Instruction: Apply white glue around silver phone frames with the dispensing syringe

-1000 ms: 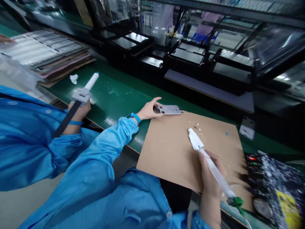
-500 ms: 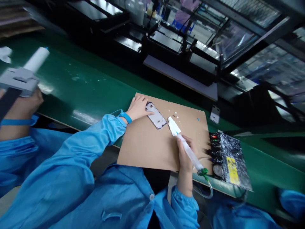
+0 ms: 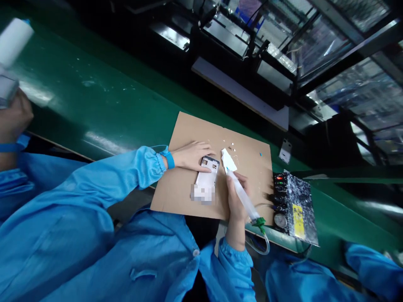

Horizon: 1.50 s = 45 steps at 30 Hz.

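A pale phone frame [image 3: 208, 176] lies on the brown cardboard sheet [image 3: 185, 138], camera cutouts at its far end; its near end is pixelated. My left hand [image 3: 192, 156], wearing a blue wrist strap, grips it by the far left corner, thumb on the frame and fingers curved round the top. In my right hand [image 3: 237, 193] is a clear dispensing syringe [image 3: 244, 197], tilted, its blue tip pointing away from me. A green cap at its rear joins a clear hose. The tip is close to a crumpled white tissue [image 3: 228, 160]; whether they touch I cannot tell.
A black-and-white glue dispenser box [image 3: 299, 205] with a gauge stands right of the cardboard. White crumbs and a small blue piece [image 3: 260, 154] lie on the sheet. Another phone plate [image 3: 285, 151] rests farther right. At left, a co-worker's hand [image 3: 15, 113] holds a white-tubed tool.
The phone frame has turned to lie more nearly lengthwise toward me and come closer, with my left hand moved to its far corner. The syringe has shifted slightly left.
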{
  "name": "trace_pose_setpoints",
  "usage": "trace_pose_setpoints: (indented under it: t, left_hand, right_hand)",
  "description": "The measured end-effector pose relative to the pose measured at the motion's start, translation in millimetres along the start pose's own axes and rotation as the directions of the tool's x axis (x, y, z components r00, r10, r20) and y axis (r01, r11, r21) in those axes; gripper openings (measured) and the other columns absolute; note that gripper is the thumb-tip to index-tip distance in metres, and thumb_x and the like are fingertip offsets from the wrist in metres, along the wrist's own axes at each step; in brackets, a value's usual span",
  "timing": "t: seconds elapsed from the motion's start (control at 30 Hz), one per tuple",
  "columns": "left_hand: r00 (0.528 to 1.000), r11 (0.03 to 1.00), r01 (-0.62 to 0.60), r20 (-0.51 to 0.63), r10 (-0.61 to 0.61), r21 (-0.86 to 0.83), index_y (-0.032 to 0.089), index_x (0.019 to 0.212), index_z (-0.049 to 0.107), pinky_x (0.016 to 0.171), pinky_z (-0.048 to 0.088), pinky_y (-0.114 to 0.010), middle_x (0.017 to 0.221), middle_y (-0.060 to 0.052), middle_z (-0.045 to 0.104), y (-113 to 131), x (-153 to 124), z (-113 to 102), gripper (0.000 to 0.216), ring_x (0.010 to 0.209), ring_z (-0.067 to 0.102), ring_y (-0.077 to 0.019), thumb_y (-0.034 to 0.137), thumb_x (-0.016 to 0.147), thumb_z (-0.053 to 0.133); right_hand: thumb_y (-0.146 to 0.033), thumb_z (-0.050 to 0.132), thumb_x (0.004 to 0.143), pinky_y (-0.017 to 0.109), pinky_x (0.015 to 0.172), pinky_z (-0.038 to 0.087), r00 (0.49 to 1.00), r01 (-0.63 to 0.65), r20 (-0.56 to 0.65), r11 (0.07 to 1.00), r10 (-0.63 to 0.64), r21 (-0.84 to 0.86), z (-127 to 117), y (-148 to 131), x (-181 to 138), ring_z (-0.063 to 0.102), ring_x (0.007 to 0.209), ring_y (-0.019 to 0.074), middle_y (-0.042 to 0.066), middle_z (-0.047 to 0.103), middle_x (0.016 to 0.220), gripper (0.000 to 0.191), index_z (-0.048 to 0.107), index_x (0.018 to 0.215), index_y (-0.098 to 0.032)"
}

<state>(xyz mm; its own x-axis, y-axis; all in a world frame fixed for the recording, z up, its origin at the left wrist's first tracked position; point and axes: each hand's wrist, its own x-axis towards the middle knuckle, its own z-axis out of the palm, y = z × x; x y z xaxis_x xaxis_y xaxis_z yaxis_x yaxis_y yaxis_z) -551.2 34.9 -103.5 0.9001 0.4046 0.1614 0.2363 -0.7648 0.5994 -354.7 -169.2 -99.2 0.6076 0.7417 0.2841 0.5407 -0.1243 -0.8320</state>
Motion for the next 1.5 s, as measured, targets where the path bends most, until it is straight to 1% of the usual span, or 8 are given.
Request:
trace_pose_setpoints:
  t: [0.13,0.27,0.37,0.5,0.7,0.9,1.07,1.5]
  left_hand:
    - [0.999,0.997,0.044,-0.029,-0.042,0.067,0.021,0.129,0.07,0.114,0.043,-0.049,0.138,-0.015,0.069,-1,-5,-3,0.065,0.131,0.062,-0.0355,0.074,0.092,0.073]
    - [0.999,0.992,0.044,-0.009,-0.043,0.117,0.022,0.115,0.069,0.108,0.043,-0.048,0.128,-0.013,0.07,-4,-6,-7,0.06,0.121,0.062,-0.0342,0.077,0.092,0.069]
    - [1.0,0.993,0.029,0.007,-0.03,0.116,0.022,0.113,0.068,0.105,0.043,-0.047,0.126,-0.013,0.07,-4,-5,-7,0.06,0.117,0.062,-0.0333,0.078,0.092,0.069]
    - [1.0,0.995,0.028,-0.005,-0.028,0.1,0.022,0.111,0.068,0.103,0.042,-0.047,0.123,-0.011,0.07,-4,-5,-5,0.057,0.118,0.062,-0.0332,0.074,0.09,0.074]
    - [1.0,0.995,0.014,-0.028,-0.011,0.095,0.024,0.111,0.068,0.1,0.042,-0.047,0.122,-0.01,0.072,-6,-5,-3,0.056,0.118,0.062,-0.033,0.075,0.09,0.075]
    - [1.0,0.995,0.005,-0.027,-0.003,0.101,0.023,0.111,0.068,0.099,0.042,-0.046,0.122,-0.01,0.072,-7,-4,-3,0.056,0.117,0.062,-0.0328,0.075,0.089,0.076]
    - [0.999,0.995,0.004,-0.038,0.0,0.098,0.023,0.111,0.068,0.099,0.043,-0.046,0.122,-0.01,0.072,-6,-4,-3,0.054,0.116,0.062,-0.0322,0.073,0.091,0.075]
    - [0.999,0.996,0.029,-0.03,-0.026,0.079,0.023,0.111,0.068,0.102,0.044,-0.046,0.122,-0.01,0.071,-4,-6,-5,0.056,0.118,0.063,-0.0329,0.075,0.091,0.076]
  right_hand:
    - [-0.057,0.083,0.095,0.033,0.074,0.058,0.987,-0.043,0.162,0.993,0.025,0.11,20,-14,1,0.071,0.082,0.0207,0.008,0.08,0.102,0.042,0.077,0.114,-0.02]
    - [-0.055,0.084,0.093,0.028,0.063,0.051,0.984,-0.091,0.165,0.976,0.059,0.196,35,-16,6,0.062,0.067,0.0158,0.001,0.073,0.083,0.04,0.073,0.11,-0.021]
    - [-0.053,0.087,0.092,0.028,0.062,0.052,0.982,-0.094,0.179,0.973,0.056,0.212,38,-12,6,0.063,0.067,0.0152,0.002,0.075,0.089,0.038,0.071,0.107,-0.021]
    - [-0.052,0.089,0.092,0.031,0.069,0.058,0.974,-0.102,0.217,0.973,0.056,0.206,37,-10,3,0.072,0.079,0.0189,0.008,0.08,0.103,0.038,0.073,0.107,-0.021]
    - [-0.055,0.09,0.089,0.034,0.069,0.06,0.983,-0.109,0.165,0.977,0.078,0.186,39,-13,2,0.073,0.078,0.0213,0.008,0.08,0.095,0.044,0.074,0.108,-0.019]
    - [-0.053,0.09,0.09,0.035,0.073,0.062,0.98,-0.119,0.184,0.971,0.081,0.209,41,-15,3,0.075,0.083,0.0221,0.008,0.08,0.096,0.042,0.073,0.108,-0.019]
    - [-0.053,0.091,0.088,0.033,0.068,0.059,0.979,-0.113,0.189,0.972,0.074,0.205,43,-16,4,0.072,0.078,0.0199,0.007,0.08,0.094,0.043,0.073,0.107,-0.02]
    - [-0.047,0.089,0.094,0.037,0.079,0.063,0.976,-0.105,0.209,0.969,0.057,0.224,41,-11,1,0.074,0.089,0.0225,0.007,0.079,0.105,0.035,0.074,0.114,-0.022]
